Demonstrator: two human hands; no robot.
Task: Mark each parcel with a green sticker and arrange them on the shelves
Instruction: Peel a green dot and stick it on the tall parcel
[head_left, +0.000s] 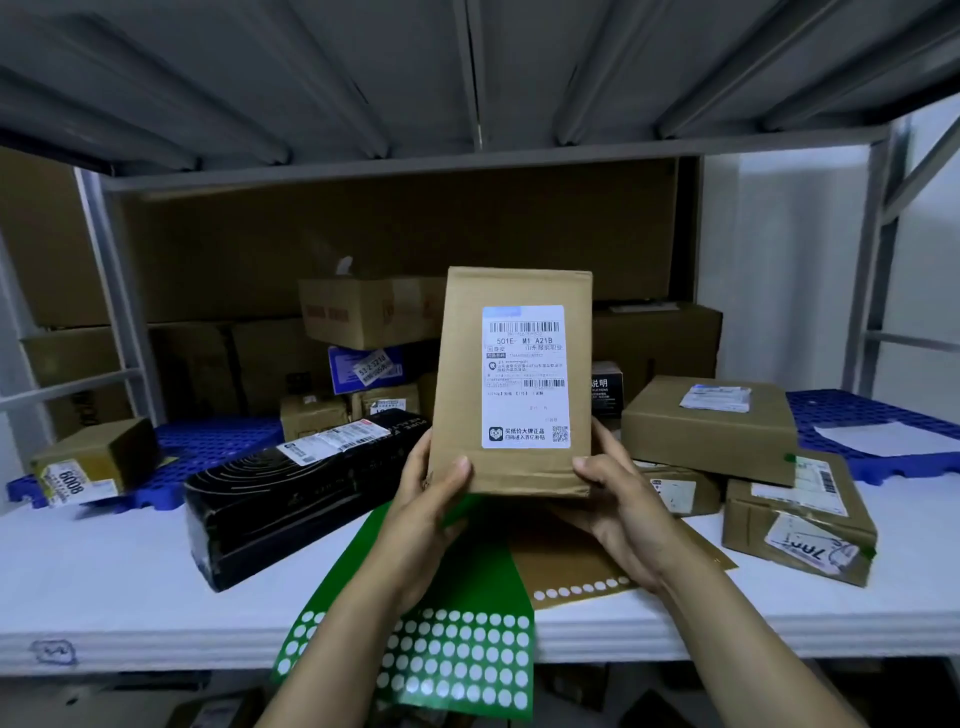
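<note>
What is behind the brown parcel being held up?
Around the brown parcel stacked cardboard boxes, a blue box and a small black box peek out. Whatever sits directly behind it is covered.

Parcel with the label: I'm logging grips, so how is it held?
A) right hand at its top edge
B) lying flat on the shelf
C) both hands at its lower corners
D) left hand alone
C: the left hand and right hand each grip a lower corner of the upright parcel.
</note>
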